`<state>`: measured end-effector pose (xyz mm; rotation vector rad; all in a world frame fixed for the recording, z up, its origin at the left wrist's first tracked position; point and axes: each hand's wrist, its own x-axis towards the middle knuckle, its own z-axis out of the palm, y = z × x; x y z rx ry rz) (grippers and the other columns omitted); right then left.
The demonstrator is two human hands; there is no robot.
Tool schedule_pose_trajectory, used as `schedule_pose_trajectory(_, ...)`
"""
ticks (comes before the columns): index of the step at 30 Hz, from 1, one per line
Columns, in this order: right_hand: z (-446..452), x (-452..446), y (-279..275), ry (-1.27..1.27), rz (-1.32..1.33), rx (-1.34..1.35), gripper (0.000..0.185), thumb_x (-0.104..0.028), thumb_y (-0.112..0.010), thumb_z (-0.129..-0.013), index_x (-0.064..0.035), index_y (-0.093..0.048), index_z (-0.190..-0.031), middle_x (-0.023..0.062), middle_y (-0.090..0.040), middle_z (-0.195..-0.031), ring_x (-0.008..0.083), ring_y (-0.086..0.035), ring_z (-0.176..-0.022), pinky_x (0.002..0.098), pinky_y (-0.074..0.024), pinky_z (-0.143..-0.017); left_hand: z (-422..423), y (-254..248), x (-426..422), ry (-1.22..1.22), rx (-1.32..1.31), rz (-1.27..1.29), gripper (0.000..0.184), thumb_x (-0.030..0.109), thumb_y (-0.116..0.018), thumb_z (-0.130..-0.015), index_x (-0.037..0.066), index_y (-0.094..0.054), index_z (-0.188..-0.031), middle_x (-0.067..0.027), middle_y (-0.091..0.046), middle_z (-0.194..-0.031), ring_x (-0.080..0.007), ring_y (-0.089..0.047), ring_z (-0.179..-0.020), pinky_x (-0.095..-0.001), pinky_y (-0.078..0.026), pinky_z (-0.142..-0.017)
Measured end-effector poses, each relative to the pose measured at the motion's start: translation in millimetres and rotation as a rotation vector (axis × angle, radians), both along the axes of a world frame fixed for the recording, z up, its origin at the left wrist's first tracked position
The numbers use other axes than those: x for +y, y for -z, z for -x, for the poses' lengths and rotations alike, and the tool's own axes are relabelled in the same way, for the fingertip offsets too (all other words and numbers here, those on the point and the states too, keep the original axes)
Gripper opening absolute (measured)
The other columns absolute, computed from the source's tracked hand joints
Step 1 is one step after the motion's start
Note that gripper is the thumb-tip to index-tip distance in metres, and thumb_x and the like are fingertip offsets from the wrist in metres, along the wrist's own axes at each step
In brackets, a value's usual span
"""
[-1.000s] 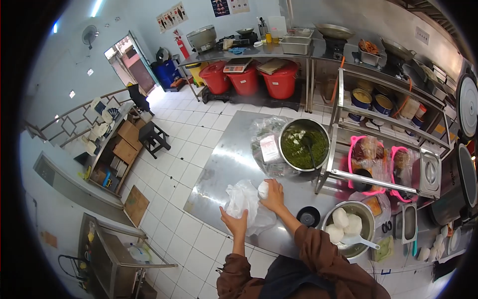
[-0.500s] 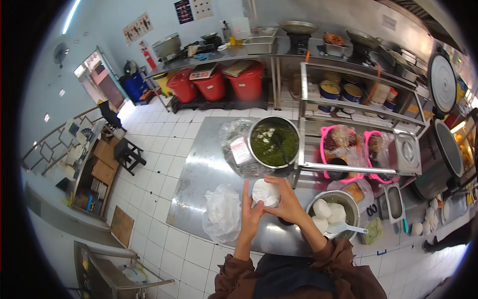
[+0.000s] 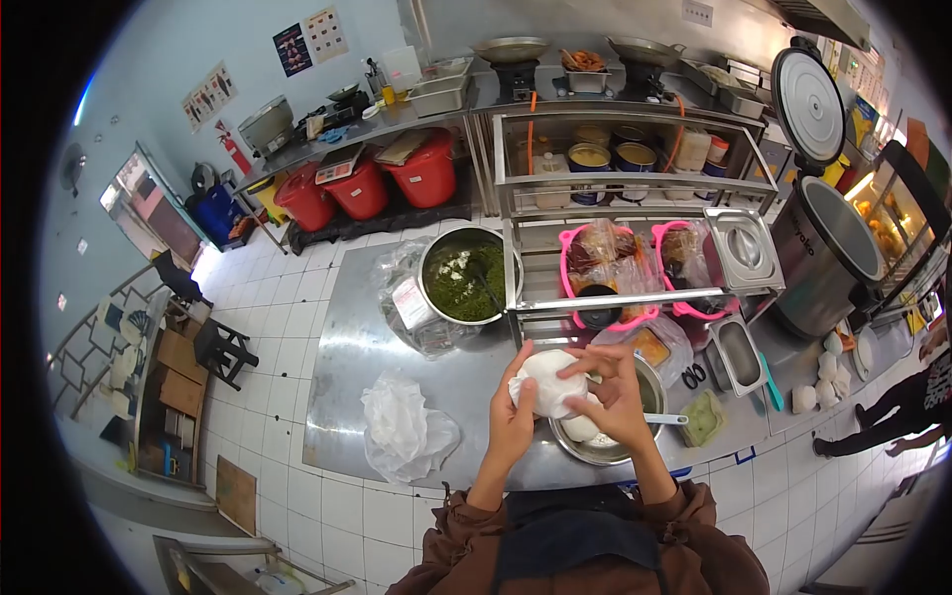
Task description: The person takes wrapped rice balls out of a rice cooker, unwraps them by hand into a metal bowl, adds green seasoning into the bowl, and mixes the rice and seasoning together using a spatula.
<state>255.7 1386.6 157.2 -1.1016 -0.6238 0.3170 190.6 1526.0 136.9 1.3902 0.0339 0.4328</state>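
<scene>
Both hands had moved nearer the metal bowl (image 3: pixel 650 385) since the earlier frame, carrying the white ball (image 3: pixel 541 385) with them. Cupped partway closed, the left hand (image 3: pixel 510 421) held the ball from the left, its thumb across the front. The right hand (image 3: pixel 617 399) was half open, its curled fingertips resting on the ball's right side. Hands and ball hung over the bowl's left part, where other white pieces (image 3: pixel 580 427) lay, seemingly round, though the fingers hid much of them. A pale handle (image 3: pixel 666 418) stuck out past the rim.

On the counter (image 3: pixel 342 347), a crumpled plastic bag (image 3: pixel 407 431) lay left of the hands, apart from them. A green block (image 3: pixel 703 419) sat right of the bowl. Farther back stood a pot (image 3: pixel 424 281) of green filling (image 3: pixel 458 293), a dark utensil (image 3: pixel 487 286) in it.

Beyond stood a metal rack (image 3: pixel 635 180) and three red bins (image 3: pixel 426 169) under the back worktop (image 3: pixel 382 126), with two woks (image 3: pixel 511 50) (image 3: pixel 645 52) at the far wall.
</scene>
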Motion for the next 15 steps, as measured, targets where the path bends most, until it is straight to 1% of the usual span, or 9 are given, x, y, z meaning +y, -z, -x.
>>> schedule_pose_trajectory(2, 8.0, -7.8, -17.8, 0.178, 0.284, -0.458, 0.058, -0.004, -0.074, -0.068, -0.0069, -0.038, -0.115, 0.018, -0.044, -0.123, 0.0249, -0.043, -0.117, 0.0354, -0.0437, -0.089, 1.9, -12.7, -13.2, 0.039, 0.095, 0.261, 0.043, 0.02, -0.035, -0.096, 0.003, -0.029, -0.135, -0.013, -0.049, -0.119, -0.0199, -0.049, -0.108, -0.0338, -0.046, -0.087)
schedule_pose_trajectory(3, 4.0, -13.7, -6.3, 0.249, 0.455, -0.666, 0.067, -0.009, -0.078, -0.063, -0.0068, -0.038, -0.117, 0.0159, -0.041, -0.126, 0.0245, -0.04, -0.12, 0.0357, -0.0448, -0.09, 1.9, -12.8, -15.9, 0.041, 0.097, 0.26, 0.043, 0.02, -0.035, -0.096, 0.003, -0.029, -0.135, -0.013, -0.049, -0.119, -0.0199, -0.049, -0.108, -0.0338, -0.046, -0.087)
schedule_pose_trajectory(4, 5.6, -14.7, 1.4, 0.253, 0.454, -0.666, 0.067, -0.009, -0.078, -0.063, -0.0068, -0.038, -0.117, 0.0159, -0.041, -0.126, 0.0245, -0.04, -0.12, 0.0357, -0.0448, -0.09, 1.1, -13.1, -17.7, 0.071, 0.108, 0.32, 0.043, 0.023, -0.033, -0.096, 0.004, -0.029, -0.135, -0.013, -0.047, -0.121, -0.0214, -0.049, -0.11, -0.0359, -0.046, -0.088)
schedule_pose_trajectory(6, 9.0, -16.6, 12.4, 0.326, 0.141, -0.178, 0.061, -0.003, -0.075, -0.065, -0.0048, -0.038, -0.113, 0.0166, -0.039, -0.128, 0.0245, -0.04, -0.12, 0.0337, -0.046, -0.09, 0.2, -16.8, -21.7, 0.103, 0.118, 0.379, 0.044, 0.026, -0.032, -0.097, 0.004, -0.03, -0.135, -0.0131, -0.046, -0.123, -0.023, -0.049, -0.111, -0.0381, -0.046, -0.089)
schedule_pose_trajectory(7, 6.9, -18.5, 15.3, 0.293, 0.005, -0.054, 0.051, 0.004, -0.067, -0.07, -0.003, -0.038, -0.111, 0.0184, -0.04, -0.127, 0.0247, -0.042, -0.119, 0.0328, -0.0469, -0.089, 1.9, -22.2, -24.0, 0.122, 0.131, 0.419, 0.044, 0.027, -0.031, -0.097, 0.005, -0.029, -0.135, -0.014, -0.045, -0.125, -0.0251, -0.049, -0.111, -0.0393, -0.047, -0.089)
schedule_pose_trajectory(10, 1.9, -32.2, 31.1, 0.359, 0.015, -0.055, 0.039, 0.007, -0.058, -0.077, -0.0018, -0.036, -0.109, 0.0199, -0.041, -0.126, 0.025, -0.048, -0.113, 0.033, -0.0491, -0.085, 3.7, -24.3, -30.0, 0.181, 0.128, 0.455, 0.045, 0.029, -0.032, -0.096, 0.005, -0.028, -0.135, -0.0152, -0.041, -0.129, -0.027, -0.048, -0.113, -0.0413, -0.046, -0.09)
schedule_pose_trajectory(12, 1.7, -34.6, 26.8, 0.437, -0.004, 0.108, 0.031, 0.006, -0.051, -0.083, -0.0012, -0.035, -0.109, 0.0212, -0.044, -0.123, 0.0257, -0.054, -0.107, 0.0334, -0.0501, -0.084, 3.3, -20.4, -35.1, 0.225, 0.111, 0.447, 0.046, 0.029, -0.032, -0.096, 0.005, -0.028, -0.135, -0.0156, -0.04, -0.131, -0.0269, -0.047, -0.115, -0.0422, -0.045, -0.091)
schedule_pose_trajectory(14, 0.9, -43.2, 11.2, 0.35, -0.267, 0.513, 0.025, 0.004, -0.049, -0.085, -0.0005, -0.036, -0.107, 0.0218, -0.05, -0.118, 0.0273, -0.056, -0.103, 0.0329, -0.05, -0.084, -0.5, -7.2, -43.2, 0.201, 0.052, 0.56, 0.049, 0.031, -0.033, -0.096, 0.003, -0.025, -0.136, -0.0163, -0.036, -0.133, -0.0268, -0.043, -0.118, -0.0426, -0.042, -0.095)
schedule_pose_trajectory(15, 1.7, -45.1, 8.2, 0.367, -0.284, 0.463, 0.026, 0.004, -0.049, -0.085, -0.0023, -0.036, -0.106, 0.0217, -0.056, -0.11, 0.0284, -0.057, -0.102, 0.0331, -0.0503, -0.083, -4.0, -1.3, -50.3, 0.199, 0.054, 0.559, 0.049, 0.031, -0.033, -0.096, 0.003, -0.025, -0.136, -0.0163, -0.036, -0.133, -0.0268, -0.043, -0.118, -0.0426, -0.042, -0.095)
